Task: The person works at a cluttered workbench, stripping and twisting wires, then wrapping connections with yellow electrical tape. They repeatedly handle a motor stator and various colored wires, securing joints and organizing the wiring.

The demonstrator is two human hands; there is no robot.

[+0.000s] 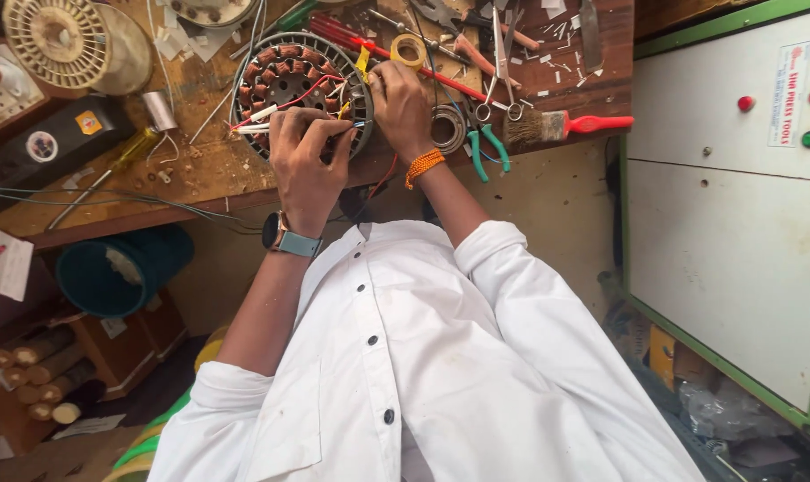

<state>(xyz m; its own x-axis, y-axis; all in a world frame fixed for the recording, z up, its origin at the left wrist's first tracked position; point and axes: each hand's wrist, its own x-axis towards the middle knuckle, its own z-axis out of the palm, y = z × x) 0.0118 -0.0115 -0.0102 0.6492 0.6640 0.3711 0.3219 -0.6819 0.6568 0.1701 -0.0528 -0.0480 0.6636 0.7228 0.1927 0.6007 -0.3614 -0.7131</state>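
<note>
A round motor stator point(285, 82) with copper windings lies on the wooden workbench point(200, 170). Red, white and yellow wires point(271, 114) run out of it. My left hand point(305, 161), with a watch on the wrist, pinches these wires at the stator's near rim. My right hand point(401, 109), with an orange bead bracelet, rests on the stator's right edge and grips it near a yellow wire end. I wear a white button shirt point(423, 357).
Tools crowd the bench: green-handled pliers point(485, 147), scissors point(503, 80), a red-handled brush point(566, 125), a tape roll point(409, 49), a red screwdriver point(396, 58), a white fan part point(57, 40). A blue bucket point(119, 272) sits below; a cabinet with buttons point(735, 178) stands right.
</note>
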